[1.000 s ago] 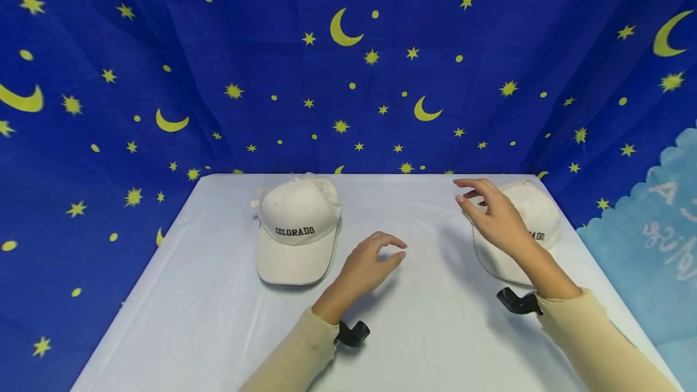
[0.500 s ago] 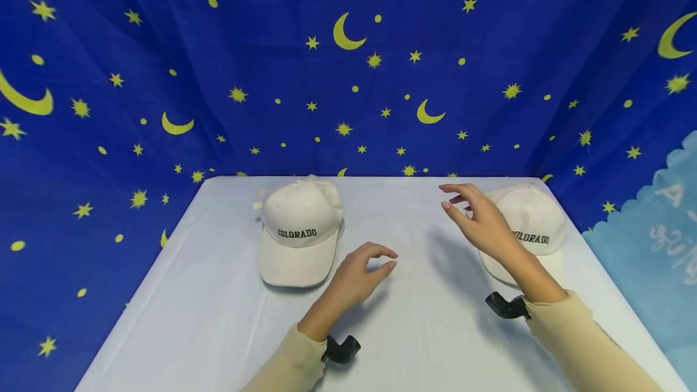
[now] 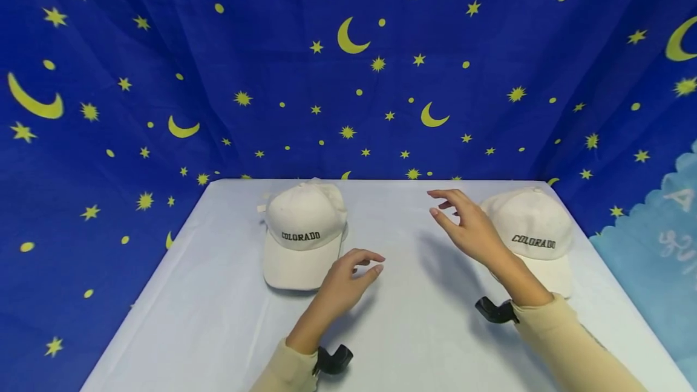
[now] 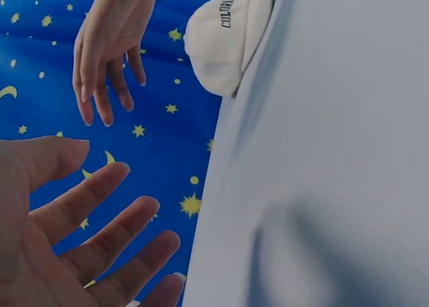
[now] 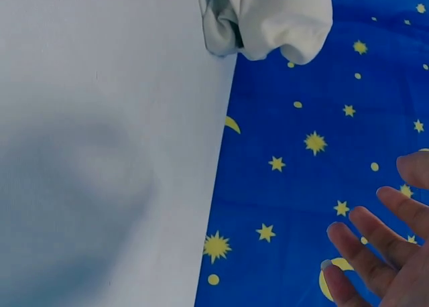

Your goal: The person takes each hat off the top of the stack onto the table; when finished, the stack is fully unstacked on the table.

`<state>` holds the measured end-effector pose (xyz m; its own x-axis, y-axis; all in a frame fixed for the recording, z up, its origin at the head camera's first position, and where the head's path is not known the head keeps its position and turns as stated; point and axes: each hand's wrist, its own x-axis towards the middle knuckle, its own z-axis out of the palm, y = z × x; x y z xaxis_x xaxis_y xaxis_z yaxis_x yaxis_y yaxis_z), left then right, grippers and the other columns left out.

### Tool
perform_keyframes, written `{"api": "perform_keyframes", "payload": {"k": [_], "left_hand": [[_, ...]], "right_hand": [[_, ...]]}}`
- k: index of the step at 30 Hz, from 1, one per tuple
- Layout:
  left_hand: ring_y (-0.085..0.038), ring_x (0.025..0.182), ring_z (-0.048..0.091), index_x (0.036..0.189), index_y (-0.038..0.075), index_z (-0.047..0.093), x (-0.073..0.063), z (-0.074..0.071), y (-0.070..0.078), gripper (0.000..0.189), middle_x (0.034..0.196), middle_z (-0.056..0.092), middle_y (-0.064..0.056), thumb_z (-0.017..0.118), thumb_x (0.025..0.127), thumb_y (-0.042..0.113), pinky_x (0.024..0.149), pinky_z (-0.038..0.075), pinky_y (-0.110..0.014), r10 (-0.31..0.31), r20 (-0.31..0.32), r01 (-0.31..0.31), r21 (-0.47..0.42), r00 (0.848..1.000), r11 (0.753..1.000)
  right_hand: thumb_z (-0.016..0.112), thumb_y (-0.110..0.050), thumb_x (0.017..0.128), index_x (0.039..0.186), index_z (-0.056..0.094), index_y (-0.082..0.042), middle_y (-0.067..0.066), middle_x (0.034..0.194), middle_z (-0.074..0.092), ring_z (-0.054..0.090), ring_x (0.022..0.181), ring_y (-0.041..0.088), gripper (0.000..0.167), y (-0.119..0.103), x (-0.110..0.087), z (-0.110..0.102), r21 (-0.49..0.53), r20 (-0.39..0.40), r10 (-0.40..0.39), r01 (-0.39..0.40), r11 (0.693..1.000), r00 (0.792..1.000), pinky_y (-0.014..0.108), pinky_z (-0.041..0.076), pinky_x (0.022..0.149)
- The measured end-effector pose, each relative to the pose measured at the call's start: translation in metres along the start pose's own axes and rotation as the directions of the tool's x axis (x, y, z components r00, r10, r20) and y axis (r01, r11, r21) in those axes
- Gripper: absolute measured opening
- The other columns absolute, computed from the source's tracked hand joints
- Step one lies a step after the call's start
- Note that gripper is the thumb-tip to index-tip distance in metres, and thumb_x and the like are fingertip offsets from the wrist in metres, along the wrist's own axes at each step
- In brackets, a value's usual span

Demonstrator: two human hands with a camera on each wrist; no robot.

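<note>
On the left side of the white-covered tabletop [image 3: 185, 325], one cream baseball cap [image 3: 299, 244] sits upright with its brim towards me; on the right side, a second cream baseball cap [image 3: 530, 222] sits the same way, part of its brim hidden behind my right arm. Both caps are resting on the cloth and I hold neither. I judge that no handling is under way; whether it is finished or yet to begin I cannot tell.

My left grip [image 3: 344, 280] is wide and holds nothing, fingers spread, raised beside the left cap's brim. My right grip [image 3: 467, 225] is wide and bare too, hanging above the tabletop, inward of the right cap and apart from it.

Each crown reads COLORADO in dark block capitals; I can see no maker's label. Further out, a light-blue scalloped panel [image 3: 650, 253] at my far right carries white lettering: I make out a capital A, but not the script below it. Behind everything hangs a blue backdrop [image 3: 296, 65] of yellow moons and stars.
</note>
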<state>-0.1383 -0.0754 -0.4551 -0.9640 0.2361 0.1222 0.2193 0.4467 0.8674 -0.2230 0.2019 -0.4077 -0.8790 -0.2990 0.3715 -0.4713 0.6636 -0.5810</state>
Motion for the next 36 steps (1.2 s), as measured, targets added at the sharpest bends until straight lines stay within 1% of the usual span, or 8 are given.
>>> {"api": "perform_keyframes", "payload": {"k": [3,6,15,22,26,31,36], "left_hand": [[-0.028,0.117,0.062,0.116,0.017,0.074,-0.002,-0.001,-0.005,0.022,0.121,0.068,0.003,0.066,0.101,0.030,0.100,0.047,-0.052,-0.006,-0.008,0.006,-0.009,1.000,1.000],[-0.027,0.117,0.062,0.116,0.019,0.074,-0.004,-0.004,-0.010,0.021,0.121,0.068,0.003,0.066,0.101,0.030,0.099,0.047,-0.051,-0.012,-0.022,0.012,-0.014,1.000,1.000],[-0.027,0.114,0.064,0.117,0.020,0.073,-0.009,-0.017,-0.015,0.021,0.124,0.067,0.001,0.065,0.101,0.032,0.097,0.049,-0.051,-0.028,-0.052,0.027,-0.017,0.998,0.999],[-0.020,0.108,0.066,0.117,0.018,0.073,-0.011,-0.028,-0.020,0.021,0.123,0.067,0.001,0.066,0.101,0.029,0.095,0.051,-0.046,-0.049,-0.074,0.047,-0.028,0.996,0.998],[-0.017,0.105,0.068,0.116,0.017,0.073,-0.015,-0.035,-0.023,0.020,0.121,0.067,0.002,0.067,0.100,0.027,0.093,0.052,-0.043,-0.065,-0.112,0.060,-0.055,0.992,0.997],[-0.016,0.100,0.068,0.113,0.016,0.074,-0.019,-0.044,-0.026,0.016,0.116,0.070,0.001,0.069,0.099,0.023,0.090,0.053,-0.040,-0.086,-0.176,0.070,-0.095,0.981,0.993],[-0.016,0.098,0.069,0.112,0.014,0.075,-0.025,-0.057,-0.030,0.016,0.113,0.072,0.001,0.070,0.099,0.021,0.089,0.053,-0.037,-0.099,-0.213,0.076,-0.116,0.972,0.990]], "right_hand": [[0.061,-0.032,0.104,0.141,0.059,-0.018,0.004,0.135,0.061,0.062,0.114,0.026,0.040,-0.002,0.001,0.005,0.001,0.009,-0.005,0.005,1.000,1.000,0.053,0.050,0.089],[0.061,-0.033,0.104,0.141,0.058,-0.018,0.003,0.136,0.061,0.062,0.115,0.025,0.040,-0.005,0.003,0.011,0.000,0.021,-0.009,0.009,1.000,1.000,0.053,0.050,0.090],[0.062,-0.034,0.103,0.140,0.059,-0.022,-0.002,0.135,0.061,0.062,0.115,0.021,0.039,-0.014,0.002,0.029,-0.006,0.039,-0.004,0.005,1.000,0.999,0.050,0.052,0.089],[0.061,-0.036,0.103,0.140,0.059,-0.023,-0.005,0.136,0.061,0.062,0.115,0.019,0.039,-0.021,0.005,0.041,0.004,0.054,-0.032,0.032,0.999,0.998,0.049,0.053,0.089],[0.061,-0.037,0.103,0.139,0.060,-0.024,-0.004,0.135,0.061,0.059,0.118,0.019,0.038,-0.023,0.005,0.048,0.007,0.055,-0.043,0.042,0.999,0.998,0.047,0.052,0.088],[0.061,-0.037,0.103,0.139,0.060,-0.020,0.000,0.136,0.060,0.055,0.122,0.023,0.040,-0.024,0.006,0.056,0.011,0.044,-0.068,0.068,0.998,0.997,0.047,0.051,0.085],[0.062,-0.036,0.103,0.139,0.061,-0.020,0.000,0.138,0.058,0.054,0.125,0.023,0.040,-0.028,0.012,0.066,0.032,0.052,-0.063,0.061,0.998,0.997,0.048,0.051,0.088]]}}
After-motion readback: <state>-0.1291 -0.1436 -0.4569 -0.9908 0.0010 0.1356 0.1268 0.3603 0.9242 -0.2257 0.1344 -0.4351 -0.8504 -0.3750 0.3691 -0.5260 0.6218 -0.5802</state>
